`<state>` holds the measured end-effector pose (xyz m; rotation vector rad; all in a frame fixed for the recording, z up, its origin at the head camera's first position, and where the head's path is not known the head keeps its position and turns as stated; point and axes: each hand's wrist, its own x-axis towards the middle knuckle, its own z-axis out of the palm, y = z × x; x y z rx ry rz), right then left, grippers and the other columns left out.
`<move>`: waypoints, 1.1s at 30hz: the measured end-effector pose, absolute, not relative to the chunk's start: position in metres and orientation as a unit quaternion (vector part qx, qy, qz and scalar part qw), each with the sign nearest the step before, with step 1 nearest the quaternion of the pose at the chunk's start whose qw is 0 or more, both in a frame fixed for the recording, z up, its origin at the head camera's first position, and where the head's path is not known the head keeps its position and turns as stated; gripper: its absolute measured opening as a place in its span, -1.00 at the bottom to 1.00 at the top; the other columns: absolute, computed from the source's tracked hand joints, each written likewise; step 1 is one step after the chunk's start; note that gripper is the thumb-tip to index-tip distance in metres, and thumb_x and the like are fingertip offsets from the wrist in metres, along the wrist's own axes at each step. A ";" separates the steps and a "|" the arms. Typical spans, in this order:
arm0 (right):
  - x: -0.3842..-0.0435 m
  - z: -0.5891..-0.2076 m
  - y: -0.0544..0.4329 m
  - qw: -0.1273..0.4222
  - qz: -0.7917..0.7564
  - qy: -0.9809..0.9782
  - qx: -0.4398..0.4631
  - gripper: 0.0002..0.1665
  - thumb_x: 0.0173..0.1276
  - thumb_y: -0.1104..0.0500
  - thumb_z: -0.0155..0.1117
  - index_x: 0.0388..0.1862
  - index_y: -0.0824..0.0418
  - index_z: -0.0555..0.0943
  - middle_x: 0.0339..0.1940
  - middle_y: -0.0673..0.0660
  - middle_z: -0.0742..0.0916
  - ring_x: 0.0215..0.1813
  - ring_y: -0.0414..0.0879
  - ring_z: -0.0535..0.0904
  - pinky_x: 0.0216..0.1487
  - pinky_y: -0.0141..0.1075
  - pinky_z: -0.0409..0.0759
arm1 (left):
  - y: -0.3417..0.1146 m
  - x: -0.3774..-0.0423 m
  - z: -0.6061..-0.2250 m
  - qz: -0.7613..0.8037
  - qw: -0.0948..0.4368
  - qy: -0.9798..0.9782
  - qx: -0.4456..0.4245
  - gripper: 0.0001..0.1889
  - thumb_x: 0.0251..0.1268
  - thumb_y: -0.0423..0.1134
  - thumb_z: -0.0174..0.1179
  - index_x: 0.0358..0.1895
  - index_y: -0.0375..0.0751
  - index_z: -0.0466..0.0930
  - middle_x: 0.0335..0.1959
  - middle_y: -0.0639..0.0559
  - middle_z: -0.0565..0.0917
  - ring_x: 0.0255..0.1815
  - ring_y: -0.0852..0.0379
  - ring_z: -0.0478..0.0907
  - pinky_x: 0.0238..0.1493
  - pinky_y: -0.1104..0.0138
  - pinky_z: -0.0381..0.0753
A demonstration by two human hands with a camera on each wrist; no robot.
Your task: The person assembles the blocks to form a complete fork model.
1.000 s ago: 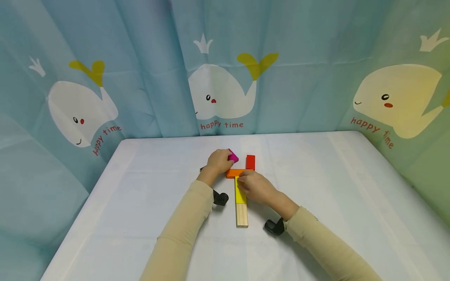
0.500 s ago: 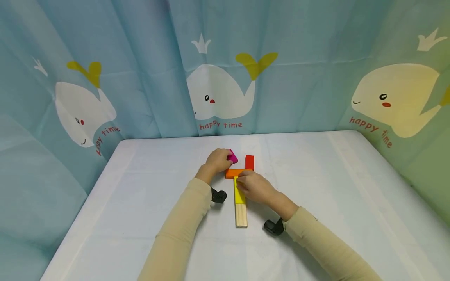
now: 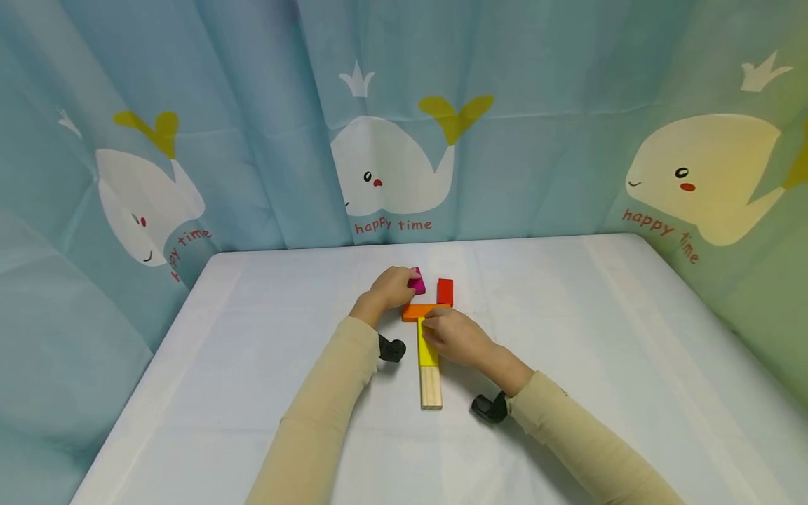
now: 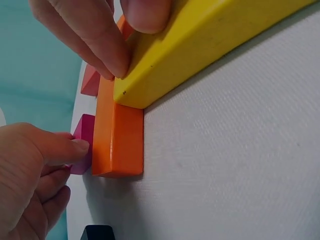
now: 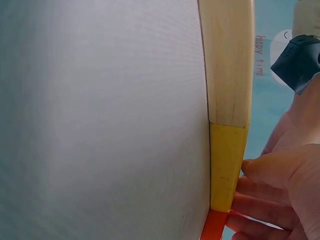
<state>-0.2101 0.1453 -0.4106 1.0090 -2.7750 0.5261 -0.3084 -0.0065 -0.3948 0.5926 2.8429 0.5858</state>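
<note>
My left hand [image 3: 389,286] pinches a magenta block [image 3: 418,285] between thumb and fingers; its shape is partly hidden. In the left wrist view that magenta block [image 4: 86,131] stands close to the far side of an orange block [image 4: 127,142]. My right hand [image 3: 459,338] rests its fingertips on top of a yellow block [image 3: 427,354], whose far end meets the orange block [image 3: 413,313], which lies crosswise. A plain wooden block [image 3: 431,388] continues the line from the yellow one's near end. Beyond the orange block's right end lies a red block [image 3: 445,291].
A white cloth covers the table [image 3: 265,351]. Behind it hangs a blue curtain [image 3: 278,161] with whale prints. Black wrist devices sit under the left [image 3: 392,350] and right [image 3: 489,408] forearms, close to the blocks.
The magenta block has turned in my left hand's pinch, from slanting to straighter. My right hand stays on the yellow block. The whole head view has shifted slightly.
</note>
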 end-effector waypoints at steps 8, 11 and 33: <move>-0.209 -0.409 0.143 0.065 0.158 -0.931 0.324 -0.85 0.18 0.30 0.28 -0.27 0.33 0.67 -0.23 0.16 0.66 -0.17 -0.02 0.57 -0.07 -0.22 0.56 | -0.010 -0.313 -0.396 0.202 0.118 0.949 0.209 -0.60 0.34 -0.24 0.05 0.24 -0.09 0.43 0.21 -0.02 0.45 0.10 0.04 0.37 0.22 0.23 0.30; -0.209 -0.408 0.143 0.063 0.155 -0.929 0.329 -0.83 0.18 0.30 0.28 -0.24 0.34 0.67 -0.21 0.17 0.66 -0.14 0.00 0.57 -0.05 -0.20 0.56 | -0.012 -0.315 -0.396 0.191 0.116 0.950 0.217 -0.61 0.37 -0.22 0.03 0.24 -0.08 0.44 0.25 0.00 0.40 0.18 0.05 0.34 0.26 0.23 0.23; -0.208 -0.404 0.143 0.059 0.161 -0.928 0.329 -0.90 0.18 0.32 0.27 -0.32 0.32 0.67 -0.24 0.17 0.66 -0.19 -0.01 0.58 -0.09 -0.20 0.57 | -0.010 -0.316 -0.398 0.201 0.118 0.937 0.260 -0.63 0.36 -0.27 0.03 0.21 -0.12 0.47 0.24 0.01 0.42 0.20 0.08 0.34 0.27 0.27 0.20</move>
